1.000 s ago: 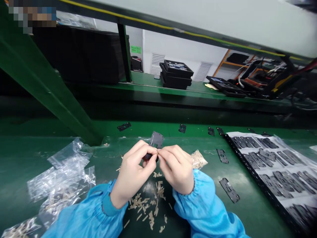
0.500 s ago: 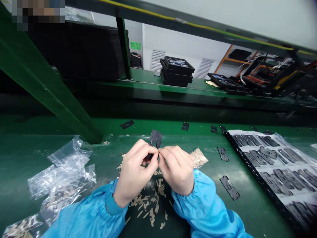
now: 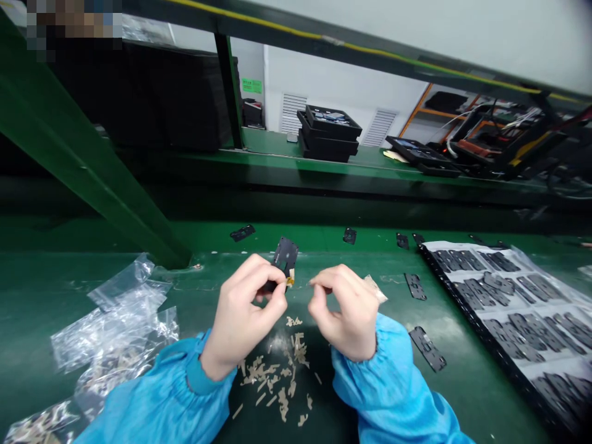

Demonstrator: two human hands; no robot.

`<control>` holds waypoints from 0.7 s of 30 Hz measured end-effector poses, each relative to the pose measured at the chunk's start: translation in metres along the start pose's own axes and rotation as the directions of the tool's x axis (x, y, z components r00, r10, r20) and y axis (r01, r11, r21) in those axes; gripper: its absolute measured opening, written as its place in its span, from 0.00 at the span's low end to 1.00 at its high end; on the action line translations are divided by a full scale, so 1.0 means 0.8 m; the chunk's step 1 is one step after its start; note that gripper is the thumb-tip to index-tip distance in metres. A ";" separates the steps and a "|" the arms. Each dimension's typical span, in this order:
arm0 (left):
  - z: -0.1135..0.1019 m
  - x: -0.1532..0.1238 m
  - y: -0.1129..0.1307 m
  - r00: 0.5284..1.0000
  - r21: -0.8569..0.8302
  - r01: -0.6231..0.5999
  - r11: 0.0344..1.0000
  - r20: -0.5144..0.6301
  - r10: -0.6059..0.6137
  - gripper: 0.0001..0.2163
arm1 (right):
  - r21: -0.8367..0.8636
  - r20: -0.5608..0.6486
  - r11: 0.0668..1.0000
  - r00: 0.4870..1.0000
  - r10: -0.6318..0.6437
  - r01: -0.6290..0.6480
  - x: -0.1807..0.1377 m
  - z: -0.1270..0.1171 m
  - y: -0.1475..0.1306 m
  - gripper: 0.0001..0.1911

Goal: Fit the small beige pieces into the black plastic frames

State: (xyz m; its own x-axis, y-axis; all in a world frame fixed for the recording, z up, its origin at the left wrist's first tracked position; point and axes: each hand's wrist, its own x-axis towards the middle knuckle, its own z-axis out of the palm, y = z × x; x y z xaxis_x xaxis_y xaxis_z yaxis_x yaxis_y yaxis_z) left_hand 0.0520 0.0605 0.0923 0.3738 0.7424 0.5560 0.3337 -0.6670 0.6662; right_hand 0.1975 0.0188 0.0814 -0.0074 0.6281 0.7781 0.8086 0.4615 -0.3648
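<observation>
Holding black plate (image 3: 285, 250) in left hand (image 3: 246, 311), pointing lengthwise away, left of right hand (image 3: 351, 311); cannot tell the latter's grip

Black plate (image 3: 285, 250) in left hand (image 3: 247, 311)

The left hand (image 3: 247, 311) hides part of the black plate (image 3: 285, 251); the right edge cuts off the tray (image 3: 525, 368).

Blue sleeves (image 3: 393, 388), black plate (image 3: 285, 250), green table (image 3: 200, 308)
</observation>
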 end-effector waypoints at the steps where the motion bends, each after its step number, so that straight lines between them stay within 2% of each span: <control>1: -0.003 0.001 -0.001 1.000 0.004 -0.016 1.000 -0.003 0.016 0.06 | 0.024 0.012 1.000 1.000 0.013 -0.013 0.001 -0.003 0.000 0.07; 7: -0.009 0.003 0.000 0.994 0.024 -0.107 0.994 0.027 0.106 0.07 | 0.168 0.153 0.983 0.987 0.044 -0.070 0.004 -0.014 -0.005 0.11; 13: -0.008 0.000 0.002 0.988 0.044 -0.140 0.989 0.070 0.137 0.07 | 0.212 0.154 0.973 0.986 0.057 -0.090 0.008 -0.012 -0.007 0.04; 21: -0.011 0.003 0.000 0.987 0.032 -0.142 0.989 0.080 0.139 0.07 | 0.220 0.213 0.974 0.977 0.003 -0.051 0.011 -0.017 0.000 0.06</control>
State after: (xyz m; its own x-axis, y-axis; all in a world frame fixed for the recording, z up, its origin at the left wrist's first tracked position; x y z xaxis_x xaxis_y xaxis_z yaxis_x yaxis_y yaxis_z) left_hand 0.0458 0.0630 0.0980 0.4848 0.6349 0.6015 0.3044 -0.7673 0.5645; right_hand 0.2055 0.0163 0.0949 -0.1304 0.7486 0.6501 0.6586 0.5556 -0.5076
